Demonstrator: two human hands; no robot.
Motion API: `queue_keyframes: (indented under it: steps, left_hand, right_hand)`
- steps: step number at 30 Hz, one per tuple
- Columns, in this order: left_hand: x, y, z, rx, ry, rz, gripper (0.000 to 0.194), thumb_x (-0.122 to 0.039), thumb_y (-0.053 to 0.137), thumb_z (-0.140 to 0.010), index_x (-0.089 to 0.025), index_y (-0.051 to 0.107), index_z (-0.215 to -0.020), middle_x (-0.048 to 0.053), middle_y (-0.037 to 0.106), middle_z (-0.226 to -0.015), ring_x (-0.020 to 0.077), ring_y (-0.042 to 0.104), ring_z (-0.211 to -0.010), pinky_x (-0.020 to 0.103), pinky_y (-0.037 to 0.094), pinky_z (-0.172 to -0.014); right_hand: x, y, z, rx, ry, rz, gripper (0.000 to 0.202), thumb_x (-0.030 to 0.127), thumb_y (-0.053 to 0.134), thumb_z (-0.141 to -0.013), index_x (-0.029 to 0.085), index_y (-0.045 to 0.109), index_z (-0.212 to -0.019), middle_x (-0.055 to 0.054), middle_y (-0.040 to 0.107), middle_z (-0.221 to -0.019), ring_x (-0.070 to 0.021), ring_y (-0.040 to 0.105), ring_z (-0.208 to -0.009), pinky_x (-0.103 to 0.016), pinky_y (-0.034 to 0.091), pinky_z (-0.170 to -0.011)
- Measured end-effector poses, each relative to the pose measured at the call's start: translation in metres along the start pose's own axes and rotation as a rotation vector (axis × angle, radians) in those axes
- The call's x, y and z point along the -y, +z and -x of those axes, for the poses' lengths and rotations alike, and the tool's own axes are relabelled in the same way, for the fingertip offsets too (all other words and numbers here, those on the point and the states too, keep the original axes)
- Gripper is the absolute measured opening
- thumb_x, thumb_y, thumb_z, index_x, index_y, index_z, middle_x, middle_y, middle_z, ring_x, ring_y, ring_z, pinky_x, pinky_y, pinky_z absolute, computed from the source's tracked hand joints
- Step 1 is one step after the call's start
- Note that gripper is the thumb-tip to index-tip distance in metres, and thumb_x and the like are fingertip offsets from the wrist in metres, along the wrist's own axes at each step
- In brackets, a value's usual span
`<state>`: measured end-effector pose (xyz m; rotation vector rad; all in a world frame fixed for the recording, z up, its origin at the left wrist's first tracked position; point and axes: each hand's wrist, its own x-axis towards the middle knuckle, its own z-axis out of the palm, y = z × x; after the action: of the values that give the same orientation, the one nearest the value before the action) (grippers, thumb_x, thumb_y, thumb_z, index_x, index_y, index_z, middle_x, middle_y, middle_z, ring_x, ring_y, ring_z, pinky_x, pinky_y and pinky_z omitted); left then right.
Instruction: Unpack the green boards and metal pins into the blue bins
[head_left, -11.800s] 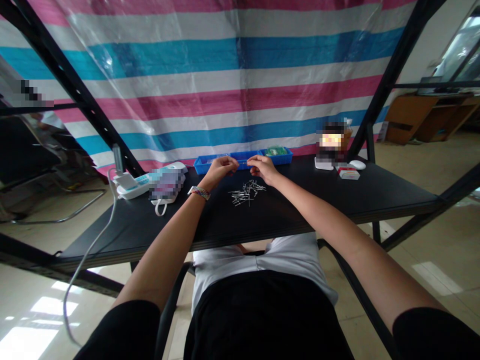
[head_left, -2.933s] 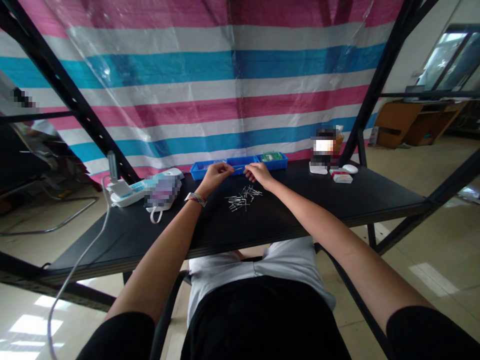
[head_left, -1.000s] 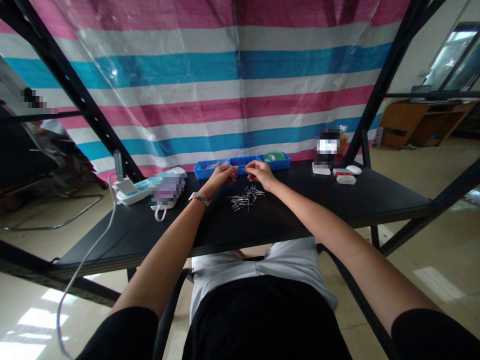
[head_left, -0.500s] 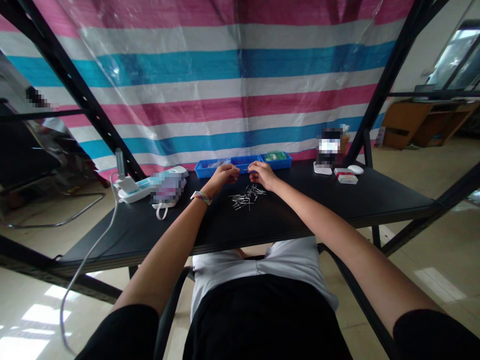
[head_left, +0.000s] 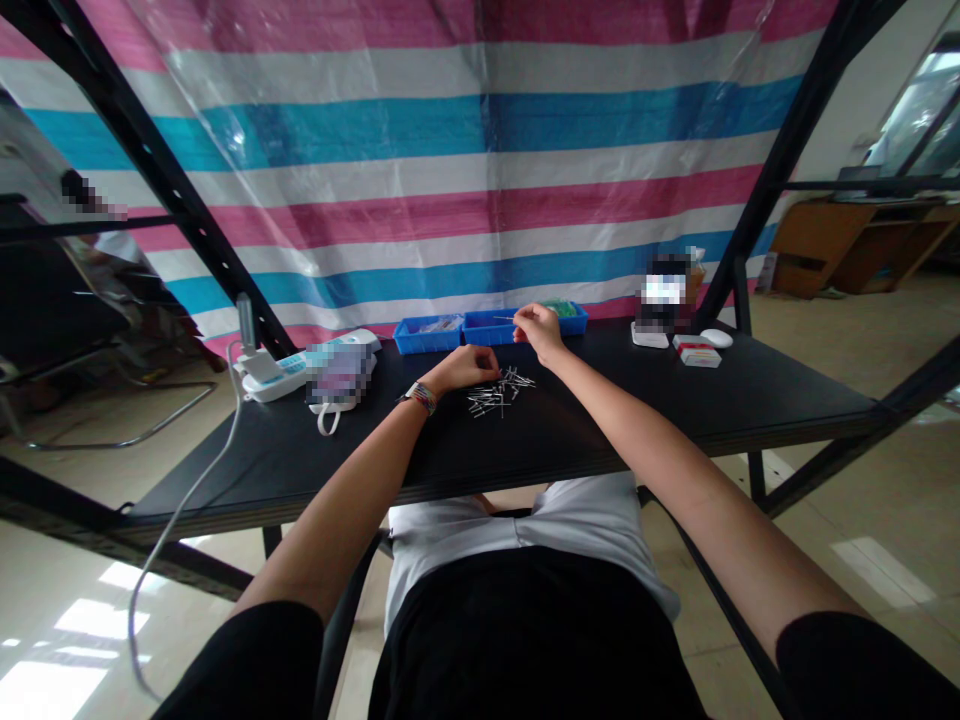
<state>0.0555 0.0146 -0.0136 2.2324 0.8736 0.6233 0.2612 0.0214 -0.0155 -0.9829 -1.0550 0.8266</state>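
A loose pile of thin silver metal pins (head_left: 491, 398), rivet-like in shape, lies on the black table. My left hand (head_left: 471, 368) is low at the pile's upper left edge. Its fingers are bent together, and what is between the tips, if anything, does not show. My right hand (head_left: 537, 330) pinches a thin metal pin (head_left: 504, 318) that points left. It holds the pin over the middle blue bin (head_left: 487, 335). The left blue bin (head_left: 427, 343) contains clear plastic bags. Green material (head_left: 559, 308) shows in the right bin, partly behind my right hand.
On the table's left stand a white power strip (head_left: 300, 375) with a grey cable and a blurred pouch (head_left: 341, 372). At the right are a blurred device on a white stand (head_left: 649, 336), a small box (head_left: 697, 351) and a white mouse (head_left: 717, 338). Striped sheeting hangs behind.
My hands were together in front of the bins and are now apart. The right has risen over the middle bin with the pin. The left has come down to the pile.
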Motion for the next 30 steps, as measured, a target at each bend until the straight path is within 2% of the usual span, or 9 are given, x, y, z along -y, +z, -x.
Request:
queue_keyframes:
  steps: [6,10,12,15,18,25,30]
  left_hand:
    - [0.005,0.003,0.0,-0.021,0.011,-0.104,0.013,-0.028,0.076,-0.072,-0.02,0.079,-0.082,0.003,0.077,-0.077,0.0174,0.066,-0.067,0.027,0.047,-0.063]
    - [0.007,0.002,-0.001,-0.048,-0.006,-0.11,0.011,-0.023,0.075,-0.07,-0.02,0.078,-0.08,0.003,0.076,-0.076,0.0174,0.066,-0.068,0.026,0.048,-0.064]
    - [0.008,0.002,-0.001,-0.07,-0.004,-0.1,0.011,-0.023,0.074,-0.071,-0.019,0.078,-0.081,0.004,0.076,-0.077,0.0174,0.066,-0.068,0.027,0.048,-0.065]
    - [0.01,0.001,-0.001,-0.099,0.001,-0.081,0.011,-0.024,0.073,-0.074,-0.019,0.077,-0.083,0.004,0.076,-0.077,0.0175,0.065,-0.069,0.027,0.049,-0.066]
    - [0.012,0.0,-0.002,-0.087,-0.007,-0.088,0.011,-0.024,0.073,-0.074,-0.019,0.076,-0.083,0.004,0.075,-0.077,0.0182,0.065,-0.069,0.028,0.049,-0.066]
    - [0.012,-0.003,-0.004,-0.142,-0.001,-0.227,0.005,-0.021,0.075,-0.07,-0.021,0.076,-0.074,0.005,0.074,-0.075,0.0206,0.064,-0.07,0.03,0.048,-0.069]
    - [0.011,-0.004,-0.003,-0.232,0.014,-0.202,0.005,-0.023,0.072,-0.077,-0.02,0.076,-0.078,0.005,0.076,-0.079,0.0207,0.066,-0.073,0.03,0.049,-0.071]
  right_hand:
    - [-0.006,-0.011,-0.013,-0.038,-0.096,0.264,0.014,0.031,0.075,-0.084,0.018,0.074,-0.084,-0.003,0.076,-0.081,-0.0107,0.061,-0.047,-0.022,0.049,-0.046]
    - [-0.009,-0.026,-0.015,-0.095,-0.163,0.35,0.015,0.027,0.066,-0.084,0.017,0.078,-0.084,-0.003,0.078,-0.082,-0.0112,0.06,-0.047,-0.022,0.046,-0.045]
    - [-0.009,-0.028,-0.012,-0.045,-0.125,0.352,0.014,0.025,0.065,-0.083,0.017,0.077,-0.081,-0.003,0.078,-0.08,-0.0105,0.058,-0.046,-0.022,0.044,-0.044]
    - [-0.009,-0.022,-0.004,0.147,-0.075,0.36,0.014,0.024,0.065,-0.083,0.018,0.078,-0.081,-0.003,0.079,-0.081,-0.0098,0.057,-0.044,-0.021,0.04,-0.042]
    - [-0.01,-0.012,0.006,0.315,-0.104,0.439,0.014,0.022,0.067,-0.084,0.018,0.08,-0.077,-0.003,0.079,-0.081,-0.0099,0.056,-0.044,-0.023,0.041,-0.046]
    - [-0.013,-0.008,0.014,0.449,-0.22,0.604,0.016,0.01,0.074,-0.077,0.02,0.078,-0.065,0.001,0.074,-0.067,-0.0138,0.061,-0.059,-0.025,0.045,-0.062]
    - [-0.01,-0.008,0.014,0.472,-0.168,0.606,0.019,0.011,0.071,-0.082,0.02,0.078,-0.067,0.002,0.072,-0.065,-0.0116,0.058,-0.052,-0.025,0.043,-0.058]
